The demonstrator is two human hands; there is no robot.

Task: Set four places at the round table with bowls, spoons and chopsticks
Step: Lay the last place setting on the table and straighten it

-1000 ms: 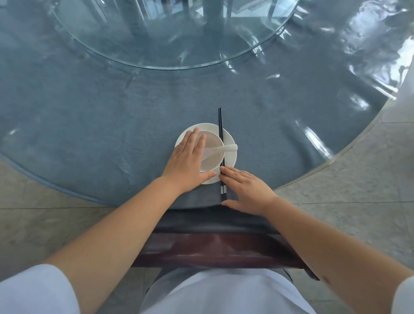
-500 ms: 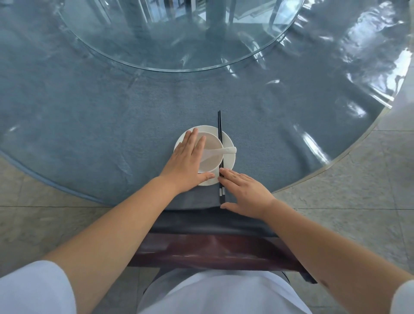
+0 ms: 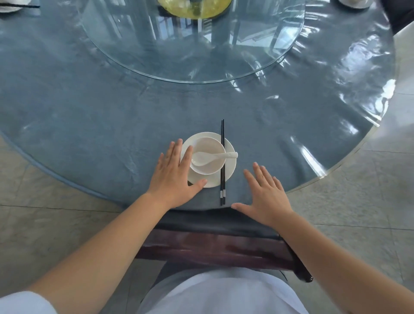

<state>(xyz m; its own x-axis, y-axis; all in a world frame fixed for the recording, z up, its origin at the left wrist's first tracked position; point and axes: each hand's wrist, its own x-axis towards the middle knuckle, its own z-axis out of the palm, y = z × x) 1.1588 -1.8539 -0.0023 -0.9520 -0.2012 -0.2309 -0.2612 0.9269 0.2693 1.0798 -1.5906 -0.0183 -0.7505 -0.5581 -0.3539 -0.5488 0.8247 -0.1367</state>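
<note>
A white bowl (image 3: pixel 210 145) sits on a white saucer (image 3: pixel 230 165) near the front edge of the round table (image 3: pixel 89 125). A white spoon (image 3: pixel 208 157) lies in the bowl, handle to the right. Black chopsticks (image 3: pixel 222 179) lie across the saucer's right side, pointing away from me. My left hand (image 3: pixel 175 177) lies flat with straight fingers over the saucer's left edge, thumb on its near rim. My right hand (image 3: pixel 264 195) hovers flat and spread to the right of the chopsticks, apart from them.
A glass turntable (image 3: pixel 257 56) covers the table's middle, with a yellow-green thing (image 3: pixel 201 10) at its centre. Other place settings show at the far left (image 3: pixel 9 6) and far right (image 3: pixel 354 2). A dark wooden chair (image 3: pixel 212 248) stands between me and the table.
My right hand has let go of the chopsticks' near end and moved right. My left hand has slid left off the bowl. The view has tilted up, showing more of the table.
</note>
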